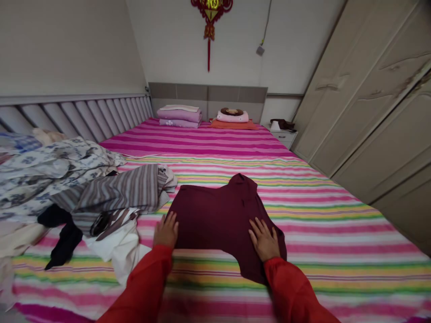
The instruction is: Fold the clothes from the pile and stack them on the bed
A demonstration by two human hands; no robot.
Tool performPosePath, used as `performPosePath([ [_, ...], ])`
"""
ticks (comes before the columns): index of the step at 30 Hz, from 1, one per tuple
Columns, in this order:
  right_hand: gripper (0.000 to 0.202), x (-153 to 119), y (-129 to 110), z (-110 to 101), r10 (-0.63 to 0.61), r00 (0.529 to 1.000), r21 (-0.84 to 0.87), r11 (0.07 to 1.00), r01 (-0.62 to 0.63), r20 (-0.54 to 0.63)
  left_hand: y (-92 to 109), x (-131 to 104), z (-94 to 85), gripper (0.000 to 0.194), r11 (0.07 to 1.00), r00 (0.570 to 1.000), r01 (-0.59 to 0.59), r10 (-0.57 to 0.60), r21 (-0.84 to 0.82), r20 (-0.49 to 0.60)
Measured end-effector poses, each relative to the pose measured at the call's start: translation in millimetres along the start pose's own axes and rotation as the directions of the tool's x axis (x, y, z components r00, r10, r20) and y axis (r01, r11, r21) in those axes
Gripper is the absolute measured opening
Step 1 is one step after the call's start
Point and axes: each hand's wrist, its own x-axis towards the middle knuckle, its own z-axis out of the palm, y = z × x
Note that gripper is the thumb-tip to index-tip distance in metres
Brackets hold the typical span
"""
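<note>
A dark maroon garment [208,215] lies spread flat on the striped bedsheet [336,242], its collar end to the right and its hem to the left. My left hand [166,230] rests at the garment's left edge, palm down with the fingers apart. Over the right part, below the collar, my right hand [264,238] lies flat with its fingers spread. Neither hand grips the cloth. Red sleeves cover both my forearms.
Left of the garment are a grey striped garment [124,190], a white floral cloth [57,166], black cloth [63,240] and a white garment [121,251]. Folded bedding [180,116] and pillows [232,119] sit by the headboard [235,96]. Wardrobes [377,116] stand right.
</note>
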Motion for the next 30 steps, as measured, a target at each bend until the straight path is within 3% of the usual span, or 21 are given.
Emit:
performPosePath([
  [2,0.048,-3.1,5.3,-5.6,0.102,0.995,-0.025,0.994,-0.103,-0.014,-10.6,-1.6,-7.0,0.047,0.989,0.989,0.143,-0.142,0.038,-0.028],
  [4,0.05,-8.9,-8.2,-9.3,0.144,0.988,-0.02,0.989,-0.145,-0.062,0.4,-11.5,-9.8,0.049,0.985,0.984,0.168,-0.165,0.041,-0.063],
  [7,0.05,-21.0,-52.3,-8.1,-0.039,0.994,0.048,0.998,0.044,-0.099,48.3,-36.7,-0.7,0.049,0.993,0.993,-0.108,0.106,-0.038,-0.042],
  [9,0.048,-28.4,-78.7,-2.7,-0.173,0.983,0.094,0.979,0.178,-0.056,83.1,-53.8,12.2,0.048,0.951,0.958,-0.285,0.288,-0.119,0.005],
  [12,0.047,-33.7,-83.7,6.4,-0.194,0.981,0.106,0.975,0.193,-0.004,105.8,-66.4,28.4,0.046,0.92,0.931,-0.356,0.364,-0.166,0.02],
  [15,0.046,-33.5,-46.6,8.8,-0.112,0.994,0.07,0.991,0.112,-0.017,81.6,-58.6,29.1,0.046,0.95,0.956,-0.29,0.293,-0.114,0.015],
  [18,0.045,-36.8,-2.5,2.1,-0.023,0.999,0.046,0.999,0.024,-0.028,34.1,-44.7,17.5,0.046,0.98,0.982,-0.19,0.19,-0.053,0.011],
  [20,0.046,-45.0,14.1,-5.1,-0.01,0.999,0.05,0.999,0.012,-0.039,5.5,-41.7,8.8,0.045,0.987,0.988,-0.157,0.157,-0.043,0.008],
  [23,0.059,-67.4,15.7,-13.2,-0.192,0.98,0.071,0.978,0.196,-0.057,-21.5,-49.5,0.4,0.047,0.973,0.974,-0.228,0.228,-0.044,0.007],
  [26,0.07,-91.5,4.4,-11.6,-0.434,0.901,0.065,0.899,0.434,-0.006,-31.4,-58.9,-0.5,0.057,0.905,0.902,-0.425,0.426,-0.035,0.064],
  [28,0.075,-99.1,-1.2,-6.0,-0.463,0.886,0.029,0.887,0.462,0.036,-31.2,-57.4,1.9,0.067,0.875,0.866,-0.483,0.481,-0.022,0.135],
  [30,0.078,-96.0,-2.3,-1.2,-0.437,0.897,-0.019,0.898,0.439,0.061,-27.2,-48.3,4.9,0.075,0.886,0.87,-0.464,0.454,0.006,0.193],
])
